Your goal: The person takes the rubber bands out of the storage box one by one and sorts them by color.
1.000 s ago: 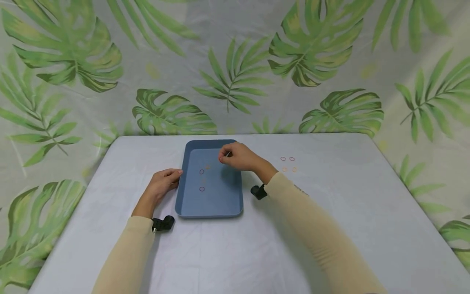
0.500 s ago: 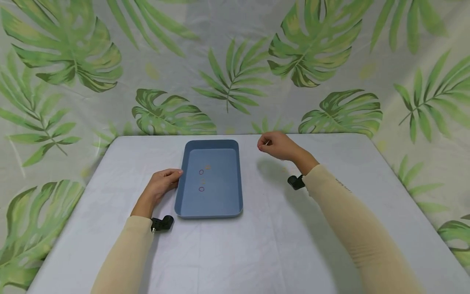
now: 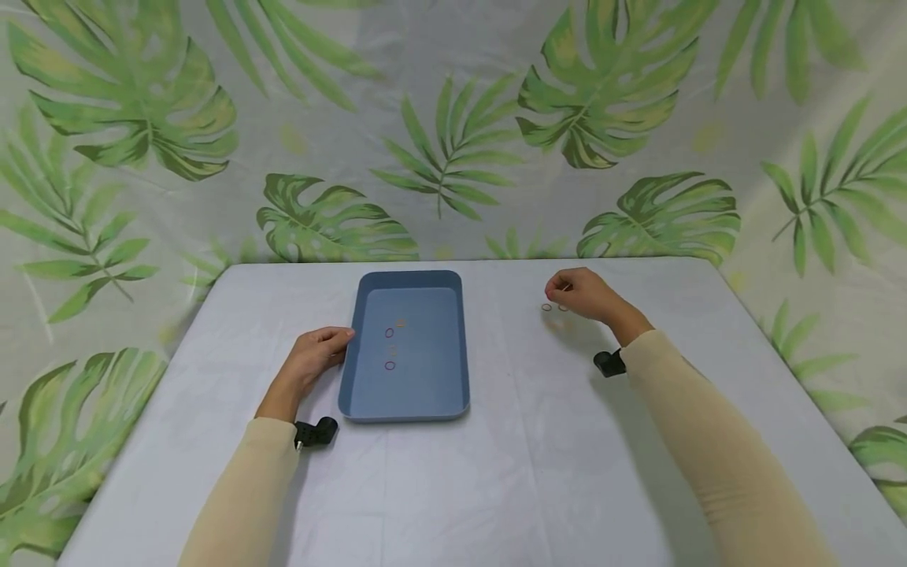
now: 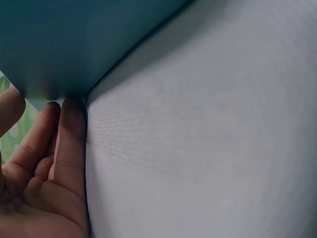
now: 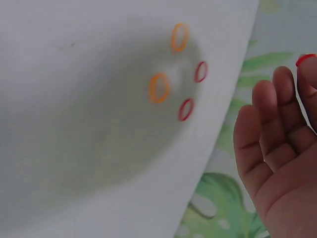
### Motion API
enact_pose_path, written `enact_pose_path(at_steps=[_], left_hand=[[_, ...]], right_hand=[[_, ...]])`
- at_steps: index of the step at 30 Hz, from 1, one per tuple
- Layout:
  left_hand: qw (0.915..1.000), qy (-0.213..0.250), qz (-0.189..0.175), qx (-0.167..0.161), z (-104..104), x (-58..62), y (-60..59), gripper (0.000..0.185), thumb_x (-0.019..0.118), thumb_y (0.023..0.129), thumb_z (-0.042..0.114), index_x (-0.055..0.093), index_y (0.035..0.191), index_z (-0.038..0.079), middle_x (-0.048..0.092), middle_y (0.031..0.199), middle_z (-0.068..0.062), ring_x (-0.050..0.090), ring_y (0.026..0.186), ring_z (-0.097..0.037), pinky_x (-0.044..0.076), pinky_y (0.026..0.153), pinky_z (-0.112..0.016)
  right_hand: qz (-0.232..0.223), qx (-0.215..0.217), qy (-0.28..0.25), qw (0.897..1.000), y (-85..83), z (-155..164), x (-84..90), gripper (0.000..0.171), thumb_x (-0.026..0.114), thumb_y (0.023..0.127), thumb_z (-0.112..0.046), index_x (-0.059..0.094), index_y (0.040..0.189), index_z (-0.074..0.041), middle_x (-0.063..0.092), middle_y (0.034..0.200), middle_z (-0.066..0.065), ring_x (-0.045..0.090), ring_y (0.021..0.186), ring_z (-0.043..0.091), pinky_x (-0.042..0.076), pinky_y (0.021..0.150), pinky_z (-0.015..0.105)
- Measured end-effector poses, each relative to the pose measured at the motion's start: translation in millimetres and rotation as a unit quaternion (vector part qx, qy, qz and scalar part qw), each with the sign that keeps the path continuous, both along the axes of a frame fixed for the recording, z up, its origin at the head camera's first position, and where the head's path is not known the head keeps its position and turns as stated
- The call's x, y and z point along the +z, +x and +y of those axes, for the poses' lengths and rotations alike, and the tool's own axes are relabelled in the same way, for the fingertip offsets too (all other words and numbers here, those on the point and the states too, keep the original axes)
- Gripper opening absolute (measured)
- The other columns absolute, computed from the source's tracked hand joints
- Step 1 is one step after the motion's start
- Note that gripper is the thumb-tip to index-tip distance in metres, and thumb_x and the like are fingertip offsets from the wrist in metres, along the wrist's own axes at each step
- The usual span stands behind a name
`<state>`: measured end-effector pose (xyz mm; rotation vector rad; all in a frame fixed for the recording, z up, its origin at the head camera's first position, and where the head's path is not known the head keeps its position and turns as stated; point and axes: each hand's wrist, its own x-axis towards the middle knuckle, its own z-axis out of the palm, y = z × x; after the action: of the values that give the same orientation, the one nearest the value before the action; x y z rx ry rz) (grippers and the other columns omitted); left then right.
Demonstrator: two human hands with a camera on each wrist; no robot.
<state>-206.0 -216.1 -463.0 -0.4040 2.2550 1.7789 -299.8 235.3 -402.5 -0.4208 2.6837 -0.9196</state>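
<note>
My left hand (image 3: 312,358) rests against the left side of a blue-grey tray (image 3: 446,398). Its thumb tip is at the rim, and in the left wrist view straight fingers (image 4: 69,144) touch the outer wall. On the right, my right hand (image 3: 588,295) hovers over the table, pinching what looks like a red rubber band (image 5: 305,59) at its fingertips. Below it lie two red rubber bands (image 5: 186,109) and two orange rubber bands (image 5: 159,88). Inside the tray are two red rubber bands (image 3: 390,365) and fainter orange ones (image 3: 401,323).
A white cloth covers the table (image 3: 425,488). Behind it hangs a leaf-patterned curtain (image 3: 453,142), which also shows along the table's sides. Each wrist wears a black camera (image 3: 609,363).
The right hand has moved from above the tray rightward to the loose rubber bands, red still showing at its fingertips. The left hand and the tray have stayed put.
</note>
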Motion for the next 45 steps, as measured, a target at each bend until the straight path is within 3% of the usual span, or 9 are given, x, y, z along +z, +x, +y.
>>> enact_pose_path(at_steps=[9, 13, 27, 31, 39, 45], left_hand=[[1.0, -0.001, 0.0, 0.0, 0.6, -1.1, -1.4, 0.05, 0.058, 0.101, 0.03, 0.054, 0.138, -0.002, 0.051, 0.147, -0.02, 0.053, 0.129, -0.022, 0.046, 0.113, -0.037], [1.0, -0.002, 0.003, 0.002, -1.5, -2.6, -1.7, 0.049, 0.058, 0.101, 0.03, 0.054, 0.137, -0.003, 0.051, 0.146, -0.02, 0.054, 0.127, -0.02, 0.047, 0.112, -0.036], [1.0, 0.002, -0.005, -0.003, -2.5, -2.9, -1.0, 0.049, 0.057, 0.102, 0.03, 0.053, 0.139, -0.001, 0.05, 0.148, -0.019, 0.049, 0.135, -0.026, 0.043, 0.116, -0.04], [1.0, 0.006, -0.001, -0.004, -3.0, -3.3, -0.5, 0.049, 0.058, 0.101, 0.03, 0.054, 0.139, -0.001, 0.049, 0.148, -0.019, 0.049, 0.135, -0.027, 0.043, 0.116, -0.04], [0.9999, -0.004, 0.011, -0.003, -3.0, -4.3, 0.0, 0.05, 0.063, 0.098, 0.035, 0.06, 0.133, 0.0, 0.057, 0.141, -0.017, 0.058, 0.121, -0.016, 0.05, 0.108, -0.036], [1.0, 0.003, -0.002, 0.0, -3.2, -2.8, -1.2, 0.048, 0.059, 0.101, 0.03, 0.055, 0.138, 0.0, 0.052, 0.147, -0.018, 0.053, 0.132, -0.022, 0.045, 0.114, -0.039]], right_hand=[[0.05, -0.063, 0.046, 0.996, -5.6, 31.4, -19.1, 0.026, 0.051, 0.101, -0.02, 0.067, 0.108, 0.0, 0.065, 0.111, 0.019, 0.058, 0.1, 0.031, 0.046, 0.077, 0.034], [0.058, -0.066, 0.063, 0.994, -10.9, 35.7, -24.3, 0.024, 0.052, 0.099, -0.019, 0.067, 0.106, -0.001, 0.065, 0.108, 0.019, 0.055, 0.094, 0.03, 0.045, 0.077, 0.035], [0.044, -0.087, 0.116, 0.989, -18.6, 42.6, -42.4, 0.02, 0.054, 0.099, -0.018, 0.066, 0.103, -0.003, 0.065, 0.112, 0.019, 0.054, 0.098, 0.032, 0.048, 0.087, 0.046], [0.062, -0.087, 0.133, 0.985, -22.0, 45.6, -48.1, 0.019, 0.054, 0.098, -0.016, 0.067, 0.101, -0.002, 0.065, 0.109, 0.019, 0.055, 0.099, 0.033, 0.048, 0.09, 0.049], [0.071, -0.109, 0.143, 0.981, -25.9, 48.4, -54.8, 0.017, 0.056, 0.096, -0.016, 0.067, 0.097, -0.003, 0.066, 0.105, 0.017, 0.055, 0.097, 0.033, 0.047, 0.089, 0.05], [0.073, -0.101, 0.145, 0.982, -25.8, 46.6, -53.7, 0.018, 0.057, 0.097, -0.017, 0.067, 0.099, -0.002, 0.065, 0.104, 0.018, 0.055, 0.097, 0.033, 0.047, 0.089, 0.051]])
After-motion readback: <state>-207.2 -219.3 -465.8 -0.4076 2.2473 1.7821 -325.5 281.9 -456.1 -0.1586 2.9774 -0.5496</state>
